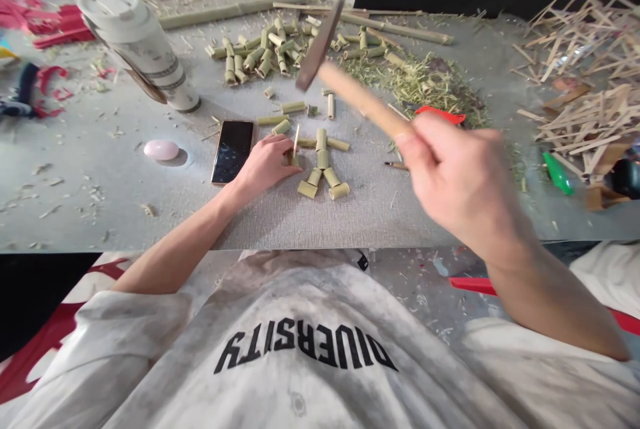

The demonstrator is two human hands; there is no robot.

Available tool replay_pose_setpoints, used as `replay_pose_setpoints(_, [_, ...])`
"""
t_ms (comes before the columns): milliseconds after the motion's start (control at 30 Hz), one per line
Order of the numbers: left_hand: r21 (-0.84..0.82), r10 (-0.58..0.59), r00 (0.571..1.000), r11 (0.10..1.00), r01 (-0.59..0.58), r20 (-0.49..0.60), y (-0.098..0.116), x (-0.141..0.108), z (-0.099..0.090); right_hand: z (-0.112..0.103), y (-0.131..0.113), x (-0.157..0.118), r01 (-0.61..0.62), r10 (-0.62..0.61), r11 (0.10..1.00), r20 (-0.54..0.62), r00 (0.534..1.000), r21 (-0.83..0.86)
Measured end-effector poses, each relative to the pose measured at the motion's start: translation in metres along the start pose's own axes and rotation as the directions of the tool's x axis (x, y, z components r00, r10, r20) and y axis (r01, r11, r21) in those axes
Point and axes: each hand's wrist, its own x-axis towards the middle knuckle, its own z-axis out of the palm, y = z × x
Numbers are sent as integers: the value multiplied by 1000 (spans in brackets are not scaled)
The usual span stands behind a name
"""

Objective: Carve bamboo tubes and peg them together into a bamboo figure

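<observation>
My right hand (460, 182) is closed round the wooden handle of a hammer (367, 99), raised over the table with its dark metal head up and to the left. My left hand (267, 161) rests on the table, its fingertips pinching a short bamboo piece (293, 158), mostly hidden by the fingers. A thin light stick (297, 136) stands upright at that piece. Just right of it lies a figure of short bamboo tubes (321, 157), with a body, two arms and two bent legs. Loose bamboo tubes (293, 108) lie behind it.
A phone (233, 149) lies beside my left wrist, with a pink egg-shaped object (161, 150) further left. Behind stand a tall white cup (140, 42) and a heap of bamboo pieces (260, 52). Shavings (430, 82) and piled thin sticks (595, 122) lie on the right.
</observation>
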Motion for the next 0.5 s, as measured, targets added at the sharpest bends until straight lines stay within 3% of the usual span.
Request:
replay_pose_setpoints(67, [-1, -16, 1000, 1000, 16, 5, 1, 0, 0, -1, 0, 0, -23, 22, 1000, -109, 994, -11])
replay_pose_setpoints(100, [-3, -20, 1000, 1000, 20, 6, 1, 0, -1, -1, 0, 0, -18, 19, 1000, -92, 996, 4])
replay_pose_setpoints(200, [-1, -13, 1000, 1000, 13, 7, 1, 1, 0, 4, 1, -2, 6, -16, 997, 129, 992, 74])
replay_pose_setpoints(233, [2, -11, 1000, 1000, 11, 7, 1, 1, 0, 5, 2, -2, 6, -18, 997, 154, 988, 76])
replay_pose_setpoints(400, [-1, -14, 1000, 1000, 14, -12, 1, 0, 0, 5, -1, -5, 13, -10, 999, -79, 997, 34])
replay_pose_setpoints(500, [-52, 11, 1000, 999, -11, -11, -1, -1, -1, 14, -1, -9, 34, -39, 997, 73, 997, 70])
